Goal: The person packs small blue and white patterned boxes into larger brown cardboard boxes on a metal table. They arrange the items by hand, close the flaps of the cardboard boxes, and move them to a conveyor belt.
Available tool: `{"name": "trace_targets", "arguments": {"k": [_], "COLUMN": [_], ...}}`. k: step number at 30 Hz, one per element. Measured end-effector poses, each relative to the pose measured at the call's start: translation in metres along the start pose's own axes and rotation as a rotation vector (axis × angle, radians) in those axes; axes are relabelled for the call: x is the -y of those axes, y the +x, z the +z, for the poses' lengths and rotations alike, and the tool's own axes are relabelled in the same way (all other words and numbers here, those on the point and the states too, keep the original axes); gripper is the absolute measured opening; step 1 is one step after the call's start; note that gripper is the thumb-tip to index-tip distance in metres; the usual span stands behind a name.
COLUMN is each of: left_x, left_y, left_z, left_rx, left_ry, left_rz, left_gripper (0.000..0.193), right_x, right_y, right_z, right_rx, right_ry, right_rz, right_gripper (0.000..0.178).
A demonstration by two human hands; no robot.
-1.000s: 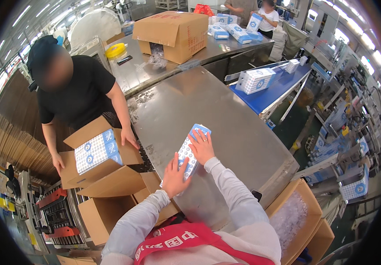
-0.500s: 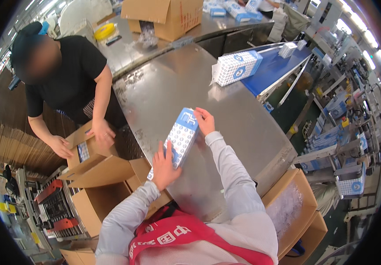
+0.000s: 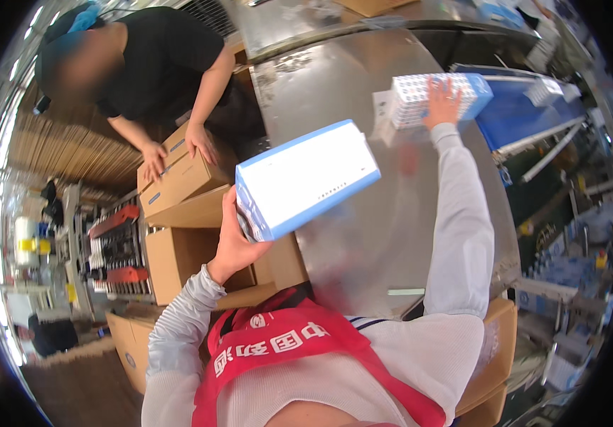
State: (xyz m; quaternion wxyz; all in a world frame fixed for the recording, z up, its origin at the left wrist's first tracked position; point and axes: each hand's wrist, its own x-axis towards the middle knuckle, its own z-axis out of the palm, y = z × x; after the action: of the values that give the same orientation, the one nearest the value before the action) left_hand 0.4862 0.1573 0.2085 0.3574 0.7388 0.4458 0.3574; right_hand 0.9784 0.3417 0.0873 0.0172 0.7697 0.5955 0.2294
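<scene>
Shiny metal tabletop spreads before you, meeting a blue conveyor belt at the far right. Your left hand grasps one end of a blue-edged white pack, held up over the tabletop's left side; your right hand lies spread-fingered on a patterned pack by the belt, though whether it grips I can't quite tell.

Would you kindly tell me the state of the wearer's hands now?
Left hand: holding a blue-and-white pack.
Right hand: open, against a patterned pack.
</scene>
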Motion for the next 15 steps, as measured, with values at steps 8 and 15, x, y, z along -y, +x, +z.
{"name": "trace_targets", "arguments": {"k": [8, 15], "left_x": [-0.018, 0.004], "left_y": [-0.043, -0.108], "left_z": [-0.06, -0.135], "left_rx": [-0.065, 0.019], "left_ry": [-0.161, 0.065], "left_rz": [-0.146, -0.164], "left_gripper": [0.1, 0.095], "right_x": [0.141, 0.1], "right_y": [0.017, -0.034], "right_z": [-0.076, -0.047], "right_rx": [-0.129, 0.669], "right_ry": [0.556, 1.3], "right_rz": [-0.281, 0.101], "right_gripper": [0.114, 0.107]}}
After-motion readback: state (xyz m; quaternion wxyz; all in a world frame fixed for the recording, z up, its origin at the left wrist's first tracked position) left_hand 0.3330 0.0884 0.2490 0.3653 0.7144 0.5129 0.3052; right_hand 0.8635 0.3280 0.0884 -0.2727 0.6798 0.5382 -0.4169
